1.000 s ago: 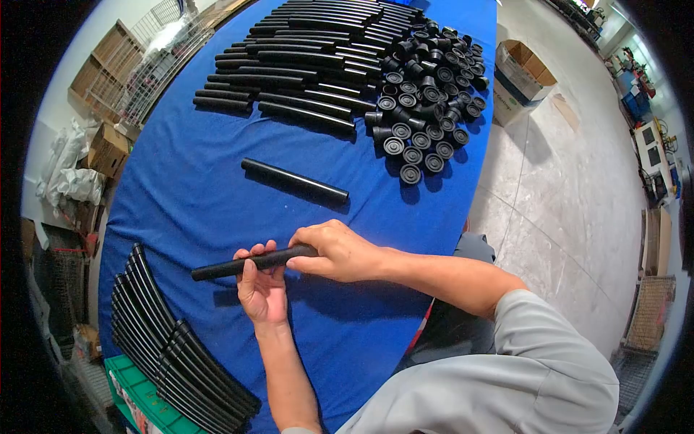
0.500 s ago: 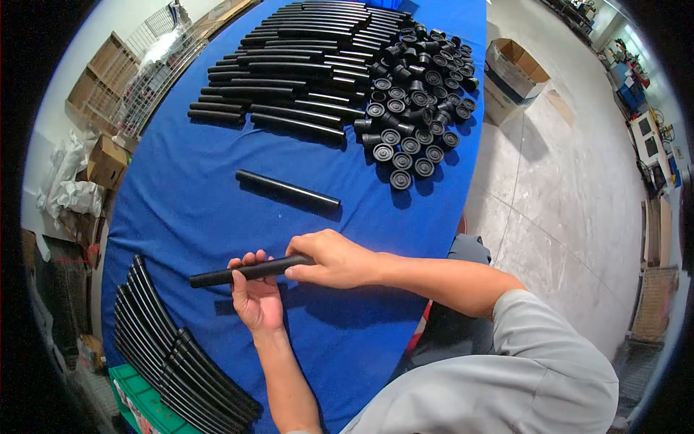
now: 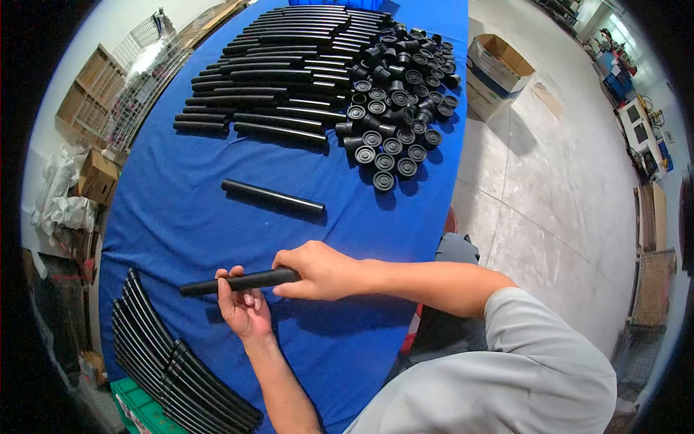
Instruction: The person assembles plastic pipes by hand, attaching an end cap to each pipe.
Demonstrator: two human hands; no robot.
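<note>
A black tube [image 3: 206,287] lies across both hands, nearly level, above the blue cloth. My left hand [image 3: 244,307] is closed around its middle from below, thumb and fingertips showing. My right hand [image 3: 316,270] is wrapped round the tube's right end, which the palm partly hides. Beyond the hands, a single black tube [image 3: 273,197] lies on the cloth. Rows of black tubes [image 3: 267,76] cover the far part of the table, and a heap of black round caps [image 3: 394,119] sits to their right.
More black tubes [image 3: 181,362] are fanned at the lower left, over a green crate [image 3: 141,409]. The blue-covered table [image 3: 166,217] has its right edge beside the floor, where an open cardboard box [image 3: 495,72] stands. Wire racks [image 3: 137,90] are at the left.
The view has shifted, so the table items appear further left. Both hands still hold the tube, with my left hand turned slightly and its fingers more curled around it.
</note>
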